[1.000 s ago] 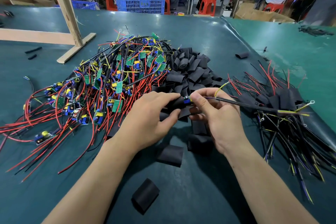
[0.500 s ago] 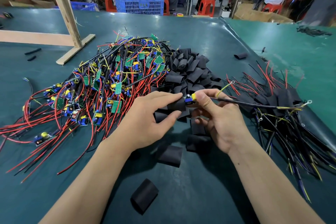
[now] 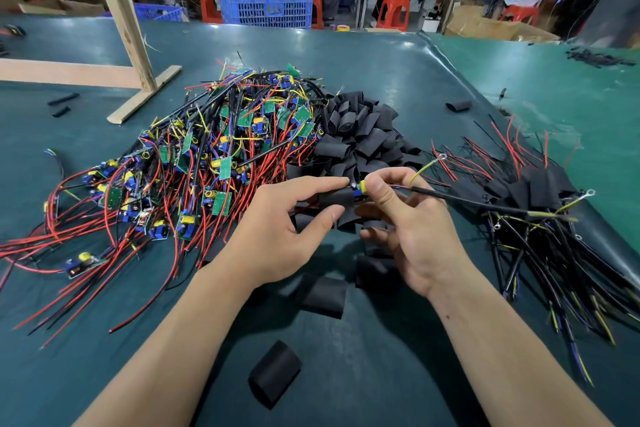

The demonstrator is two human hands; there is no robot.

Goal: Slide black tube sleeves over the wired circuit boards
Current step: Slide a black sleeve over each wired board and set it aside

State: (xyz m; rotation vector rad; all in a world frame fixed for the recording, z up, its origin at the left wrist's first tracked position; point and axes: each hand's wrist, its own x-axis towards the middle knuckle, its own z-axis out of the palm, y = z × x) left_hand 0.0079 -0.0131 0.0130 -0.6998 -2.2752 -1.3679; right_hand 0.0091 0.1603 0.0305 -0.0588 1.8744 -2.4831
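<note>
My left hand (image 3: 287, 232) pinches a black tube sleeve (image 3: 337, 199) between thumb and fingers at table centre. My right hand (image 3: 412, 225) pinches a small circuit board (image 3: 360, 189) whose blue and yellow parts poke out at the sleeve's right end; most of the board is hidden inside the sleeve. The board's black cable (image 3: 485, 206) trails right to yellow ring-terminal wires. A pile of unsleeved boards with red wires (image 3: 214, 156) lies to the left. Behind my hands lies a heap of loose sleeves (image 3: 360, 135).
Sleeved boards with cables (image 3: 540, 204) are stacked at the right. Loose sleeves (image 3: 325, 295) (image 3: 275, 373) lie near my forearms. A wooden frame (image 3: 131, 55) stands at back left. A blue crate (image 3: 266, 5) and seated people are beyond the green table (image 3: 69, 340).
Both hands lifted slightly and drew together. The board sits further out at the sleeve's right end, its blue and yellow parts more exposed than a second ago.
</note>
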